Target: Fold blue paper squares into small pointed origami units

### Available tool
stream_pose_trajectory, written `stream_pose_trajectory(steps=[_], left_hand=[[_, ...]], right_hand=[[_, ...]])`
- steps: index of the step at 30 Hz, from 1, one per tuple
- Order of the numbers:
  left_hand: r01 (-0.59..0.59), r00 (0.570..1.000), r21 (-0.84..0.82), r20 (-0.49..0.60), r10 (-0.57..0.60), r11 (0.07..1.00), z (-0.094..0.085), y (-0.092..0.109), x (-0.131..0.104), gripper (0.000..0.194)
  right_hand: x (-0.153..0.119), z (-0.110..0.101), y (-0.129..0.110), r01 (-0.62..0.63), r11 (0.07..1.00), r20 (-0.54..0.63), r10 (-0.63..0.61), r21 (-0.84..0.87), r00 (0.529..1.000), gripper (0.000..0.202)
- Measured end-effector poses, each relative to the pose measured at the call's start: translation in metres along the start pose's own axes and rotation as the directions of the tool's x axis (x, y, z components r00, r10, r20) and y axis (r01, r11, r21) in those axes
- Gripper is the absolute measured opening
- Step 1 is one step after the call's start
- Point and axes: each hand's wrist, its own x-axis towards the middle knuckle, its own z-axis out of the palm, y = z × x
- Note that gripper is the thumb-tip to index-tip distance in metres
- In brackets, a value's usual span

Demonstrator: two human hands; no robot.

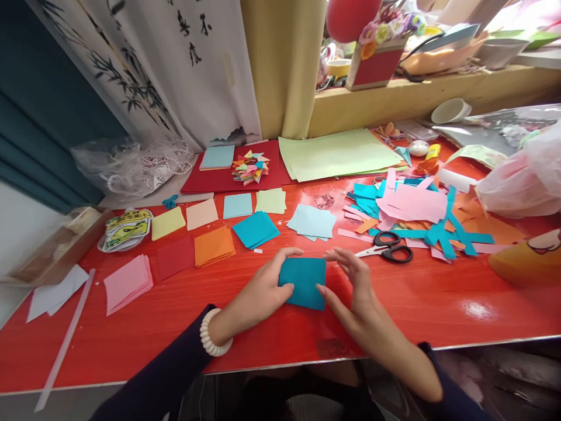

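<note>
Left grip (264, 285) loosely parted, thumb on teal paper (304, 280); right grip (360, 297) half-open, likewise. Even pressure should keep edges flush.

On my feed I count two hands, left hand (263, 283) and right hand (357, 292); one teal square (304, 280); one pair of scissors (388, 250); one red balloon (353, 17); one white wristband (212, 338); in the nearer row, four fanned stacks: pink stack (128, 283), orange stack (214, 245), blue stack (255, 230), pale-blue stack (312, 221).
</note>
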Motion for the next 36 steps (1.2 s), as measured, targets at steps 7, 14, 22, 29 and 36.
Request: stream_pose_trajectory(steps=[7, 14, 22, 29, 36], left_hand=[[0.059, 0.987, 0.692, -0.149, 0.063, 0.719, -0.01, -0.006, 0.028, 0.049], [0.237, 0.946, 0.669, -0.325, -0.009, 0.705, -0.007, 0.001, 0.127, 0.039], [0.305, 0.932, 0.469, -0.327, -0.158, 0.829, -0.009, -0.001, 0.146, 0.042], [0.221, 0.962, 0.184, -0.202, -0.183, 0.958, -0.007, -0.007, 0.155, 0.046], [0.092, 0.985, -0.058, -0.143, -0.099, 0.994, -0.019, 0.005, 0.142, 0.028]], right_hand=[[0.078, -0.054, 0.012, 0.27, 0.764, 0.126, -0.243, -0.587, 0.962, 0.028], [0.081, -0.013, 0.035, 0.371, 0.702, 0.247, -0.277, -0.608, 0.929, 0.026], [0.078, -0.009, 0.036, 0.376, 0.703, 0.286, -0.249, -0.604, 0.925, 0.028], [0.077, -0.005, 0.04, 0.342, 0.782, 0.259, -0.237, -0.522, 0.936, 0.029], [0.083, -0.009, 0.051, 0.14, 0.958, 0.034, -0.136, -0.25, 0.99, 0.03]])
